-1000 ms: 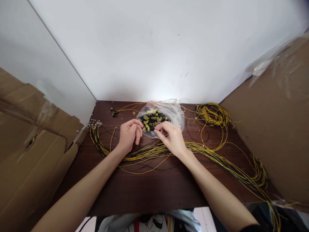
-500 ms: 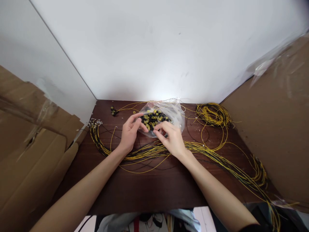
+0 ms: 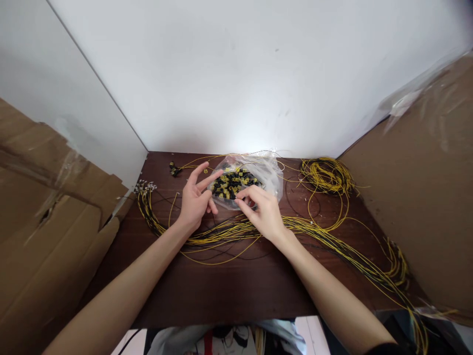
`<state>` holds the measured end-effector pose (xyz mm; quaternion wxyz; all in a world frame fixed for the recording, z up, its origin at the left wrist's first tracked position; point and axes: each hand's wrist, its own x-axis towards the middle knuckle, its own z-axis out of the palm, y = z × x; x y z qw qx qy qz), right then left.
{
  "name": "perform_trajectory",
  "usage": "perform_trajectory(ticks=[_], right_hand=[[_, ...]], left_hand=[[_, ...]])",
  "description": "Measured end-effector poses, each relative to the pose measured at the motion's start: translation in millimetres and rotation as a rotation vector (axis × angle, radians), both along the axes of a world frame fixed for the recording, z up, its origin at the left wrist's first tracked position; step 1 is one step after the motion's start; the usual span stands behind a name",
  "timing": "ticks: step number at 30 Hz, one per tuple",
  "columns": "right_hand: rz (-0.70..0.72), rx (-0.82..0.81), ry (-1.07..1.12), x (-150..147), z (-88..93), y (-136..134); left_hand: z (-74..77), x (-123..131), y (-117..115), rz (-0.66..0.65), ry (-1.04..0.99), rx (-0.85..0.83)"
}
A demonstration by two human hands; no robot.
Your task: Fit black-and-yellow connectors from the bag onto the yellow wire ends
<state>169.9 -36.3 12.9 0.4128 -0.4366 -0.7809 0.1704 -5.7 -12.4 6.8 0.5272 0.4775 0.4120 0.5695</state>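
Observation:
A clear plastic bag (image 3: pixel 273 178) lies at the back of the table, full of small black and yellow parts (image 3: pixel 233 181). My left hand (image 3: pixel 195 199) is just left of the bag with index and middle fingers stretched out and spread; I see nothing held in it. Over the bag's front right, my right hand (image 3: pixel 261 207) has thumb and forefinger pinched together. Whatever is in that pinch is too small to make out. Below both hands a long bundle of yellow and black wires (image 3: pixel 221 233) runs across the table.
White connector ends (image 3: pixel 145 187) sit at the bundle's left end. A wire coil (image 3: pixel 327 176) lies at the back right. Several loose black and yellow parts (image 3: pixel 173 169) are at the back left. Cardboard stands on the left (image 3: pixel 55 212) and right (image 3: pixel 424 187), before a white wall (image 3: pixel 221 74).
My left hand has drawn back slightly to the left, away from the bag, and its fingers have spread. My right hand has stayed nearly still, still pinched.

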Motion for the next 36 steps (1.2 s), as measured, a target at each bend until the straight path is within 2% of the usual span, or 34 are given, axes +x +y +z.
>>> perform_trajectory(ticks=[8, 15, 21, 28, 36], right_hand=[[-0.005, -0.018, 0.006, -0.6, 1.6, -1.0], [0.026, -0.013, 0.061, -0.5, 0.5, -0.2], [0.057, 0.018, 0.103, -0.9, -0.3, 1.7], [0.054, -0.174, 0.365, -1.1, -6.1, 8.3], [-0.003, -0.146, 0.325, -1.7, -7.2, 6.2]], left_hand=[[2.0, 6.3, -6.7, 0.039, 0.032, 0.033], [1.1, 13.1, -9.4, -0.141, 0.052, -0.025], [-3.6, 13.0, -10.9, -0.200, 0.085, -0.031], [-2.4, 13.0, -8.9, -0.125, 0.085, -0.051], [-5.7, 14.4, -8.7, -0.070, 0.044, -0.057]])
